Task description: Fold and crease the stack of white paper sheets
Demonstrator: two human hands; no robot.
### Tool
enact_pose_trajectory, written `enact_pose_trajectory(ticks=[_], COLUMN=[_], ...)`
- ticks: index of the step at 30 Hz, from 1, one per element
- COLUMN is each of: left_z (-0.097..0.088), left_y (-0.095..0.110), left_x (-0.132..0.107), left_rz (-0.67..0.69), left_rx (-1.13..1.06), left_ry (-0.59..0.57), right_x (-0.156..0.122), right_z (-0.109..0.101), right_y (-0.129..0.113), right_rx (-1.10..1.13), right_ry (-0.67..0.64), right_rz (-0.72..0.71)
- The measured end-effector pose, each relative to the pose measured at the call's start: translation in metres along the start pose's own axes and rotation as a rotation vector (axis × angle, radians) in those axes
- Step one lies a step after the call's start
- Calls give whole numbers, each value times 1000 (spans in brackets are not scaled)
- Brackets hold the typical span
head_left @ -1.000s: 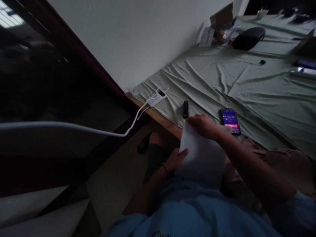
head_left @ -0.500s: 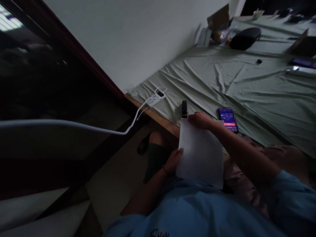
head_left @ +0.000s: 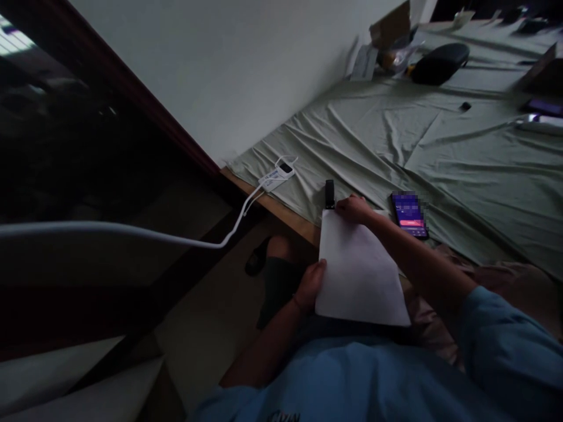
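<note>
White paper (head_left: 358, 269), one sheet or a few, lies over my lap and the table's edge. My left hand (head_left: 311, 284) is closed on its left edge, thumb on top. At the top edge, near the upper left corner, my right hand (head_left: 353, 209) has its fingers curled down on the paper; the fingertips are partly hidden. Just beyond that corner sits a small black oblong object (head_left: 329, 193), like a stapler, its near end at the paper's edge. A lit phone (head_left: 410, 215) rests on the cloth to the right of my right hand.
A white power strip (head_left: 277, 177) with a white cable (head_left: 132, 231) lies near the table's wooden edge (head_left: 290, 217). Farther back on the green cloth (head_left: 365, 129) are a black case (head_left: 441, 63) and an open cardboard box (head_left: 390, 26). A wall borders the table's left side.
The paper's lower right corner has swung outward to the right and its lower edge has lifted a little. My right hand has shifted slightly right; my left keeps its hold.
</note>
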State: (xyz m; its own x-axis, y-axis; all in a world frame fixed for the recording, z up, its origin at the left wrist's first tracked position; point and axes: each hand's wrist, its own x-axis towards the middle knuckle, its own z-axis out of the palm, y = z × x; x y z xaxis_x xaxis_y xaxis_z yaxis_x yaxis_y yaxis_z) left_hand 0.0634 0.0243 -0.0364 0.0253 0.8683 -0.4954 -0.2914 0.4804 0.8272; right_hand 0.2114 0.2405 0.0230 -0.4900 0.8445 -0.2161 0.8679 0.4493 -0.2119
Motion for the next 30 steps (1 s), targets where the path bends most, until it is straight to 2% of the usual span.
enact_pose_trajectory(ticks=[4,7,13,15,17,19,20,23,26,30], left_z=[-1,-4,-4,-3,-2,-3,-3,-5,-5,-2], left_y=[1,-1,2,4,5,4,3,-2,-5,-3], left_x=[2,5,11,12,13,13,14,16,18,16], left_rz=[76,76,91,83,79,80,78,78,74,35], left_rx=[64,109,160,155,136,111,100,94,102,32], left_ry=[41,86,70,79,79,67,62,75,94,90], right_x=[7,13,12,5,-2,-7,-9,-10,-9,-9], right_z=[-2,0,0,-2,-2,0,1,8,13,15], right_y=[0,5,8,5,0,-3,-4,-5,-6,-10], right_rx=[0,3,11,12,23,40,47,36,12,60], right_ry=[1,14,86,173,325,453,476,413,358,366], right_rz=[8,17,44,61,40,-71,-143,-283,-273,-233])
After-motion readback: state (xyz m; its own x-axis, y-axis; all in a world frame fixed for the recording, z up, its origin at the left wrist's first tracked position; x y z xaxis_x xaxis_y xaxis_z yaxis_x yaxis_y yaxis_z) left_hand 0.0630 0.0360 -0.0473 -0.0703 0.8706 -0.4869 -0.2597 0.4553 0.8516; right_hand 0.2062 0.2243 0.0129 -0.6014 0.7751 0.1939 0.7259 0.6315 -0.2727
